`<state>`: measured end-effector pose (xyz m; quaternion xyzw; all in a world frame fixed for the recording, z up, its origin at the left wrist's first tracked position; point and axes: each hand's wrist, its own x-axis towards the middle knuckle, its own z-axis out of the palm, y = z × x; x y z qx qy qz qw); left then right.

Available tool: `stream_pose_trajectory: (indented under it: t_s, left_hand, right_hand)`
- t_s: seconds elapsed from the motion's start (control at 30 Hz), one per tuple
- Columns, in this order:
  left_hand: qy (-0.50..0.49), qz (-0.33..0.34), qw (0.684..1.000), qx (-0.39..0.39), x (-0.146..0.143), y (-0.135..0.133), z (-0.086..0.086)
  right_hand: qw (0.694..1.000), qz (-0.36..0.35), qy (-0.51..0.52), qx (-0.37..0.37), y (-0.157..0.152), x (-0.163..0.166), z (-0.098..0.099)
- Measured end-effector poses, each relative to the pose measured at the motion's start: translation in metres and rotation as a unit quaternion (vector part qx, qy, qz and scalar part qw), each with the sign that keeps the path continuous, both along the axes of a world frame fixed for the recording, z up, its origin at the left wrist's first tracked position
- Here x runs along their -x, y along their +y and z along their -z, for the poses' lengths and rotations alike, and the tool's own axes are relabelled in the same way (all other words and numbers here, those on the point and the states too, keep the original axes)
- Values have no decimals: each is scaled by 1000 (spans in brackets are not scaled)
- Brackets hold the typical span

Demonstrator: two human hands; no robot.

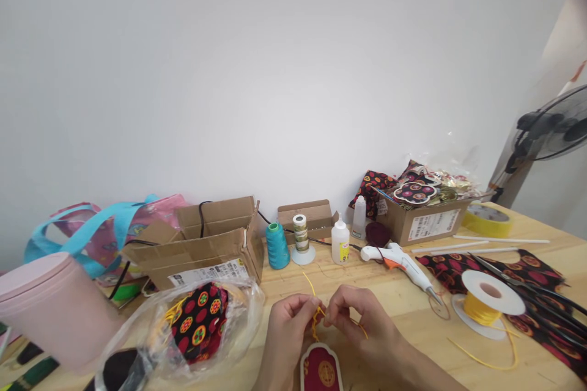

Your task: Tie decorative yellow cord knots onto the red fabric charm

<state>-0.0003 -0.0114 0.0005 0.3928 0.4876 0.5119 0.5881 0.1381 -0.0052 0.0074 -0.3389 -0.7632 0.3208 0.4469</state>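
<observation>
Left hand [287, 330] and right hand [362, 321] sit close together at the near edge of the tabletop [275, 286]. Ahead lies open wood, crossed only by the yellow cord [309, 284] both hands pinch. That room ends at a standing row: teal thread cone [277, 245], small spool [301, 235] and glue bottle [340, 241].

Left side obstructed: a plastic bag [151, 330] lies just beside the left hand, with an open cardboard box [206, 244] and a pink tub [50, 311] beyond.

Right side: a bare strip runs to the cord reel [488, 302], and the glue gun [403, 263] lies across its far end. Patterned fabric [536, 269] and scissors [518, 281] cover the rest.
</observation>
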Motion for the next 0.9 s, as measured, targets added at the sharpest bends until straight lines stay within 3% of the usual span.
stream_pose_trajectory:
  t_s: [0.37,0.5,0.7,0.9]
  left_hand:
    - [-29,69,997,-5,1,-3,-10]
    - [-10,37,999,3,-1,-1,-9]
    - [19,53,998,-1,1,-1,-6]
    - [5,99,995,17,1,2,5]
  right_hand:
    - [993,0,74,87,10,-6,-5]
    - [993,24,70,95,14,-6,-2]
    - [962,90,157,205,23,-8,1]
    - [937,114,205,258,26,-10,1]
